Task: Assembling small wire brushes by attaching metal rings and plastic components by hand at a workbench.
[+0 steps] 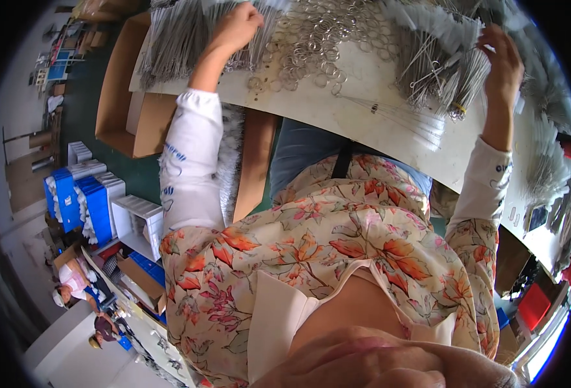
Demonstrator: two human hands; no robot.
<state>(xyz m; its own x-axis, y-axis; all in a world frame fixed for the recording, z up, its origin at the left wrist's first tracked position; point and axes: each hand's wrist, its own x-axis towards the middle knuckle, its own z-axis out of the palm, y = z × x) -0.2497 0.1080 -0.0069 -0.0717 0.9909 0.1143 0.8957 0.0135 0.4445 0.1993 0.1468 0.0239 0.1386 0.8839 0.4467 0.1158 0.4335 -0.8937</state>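
Observation:
My left hand (237,29) is raised over a dense pile of thin wire brushes (179,45) at the far left of the table. Its fingers are curled together, and whatever they pinch is too small to make out. At the far right, my right hand (504,61) has its fingers bent in against the white bristle ends of a second heap of wire brushes (421,71). What lies between those fingertips is hidden. Loose metal rings (318,39) are scattered between the two piles. Several brushes (395,113) lie fanned out near the table's front edge.
The pale table (259,97) curves across the front of my body. Left of it stand open cardboard boxes (153,123). More brushes (547,155) lie along the right side. Blue and white crates (95,200) and two people (75,284) are farther left.

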